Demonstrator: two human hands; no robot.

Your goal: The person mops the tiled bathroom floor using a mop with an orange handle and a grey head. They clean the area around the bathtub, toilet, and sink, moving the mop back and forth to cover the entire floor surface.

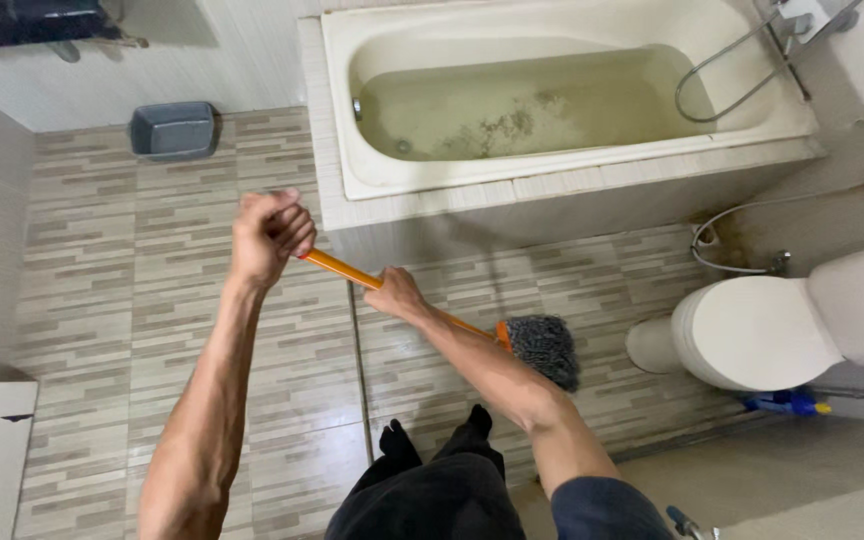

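My left hand point(270, 235) grips the top end of an orange mop handle point(344, 270). Lower down the same handle, my right hand point(397, 295) is closed around it. The handle slopes down to the right and ends in a grey mop head point(547, 345), which rests on the striped tile floor point(152, 290) just left of a white toilet point(762, 330). My dark trouser legs and feet point(432, 450) show at the bottom, behind the mop.
A white bathtub point(342, 130) holding murky water fills the top, with a shower hose point(742, 80) at its right end. A blue-grey basin point(173, 130) lies on the floor at the back left. A blue object point(787, 403) sits under the toilet.
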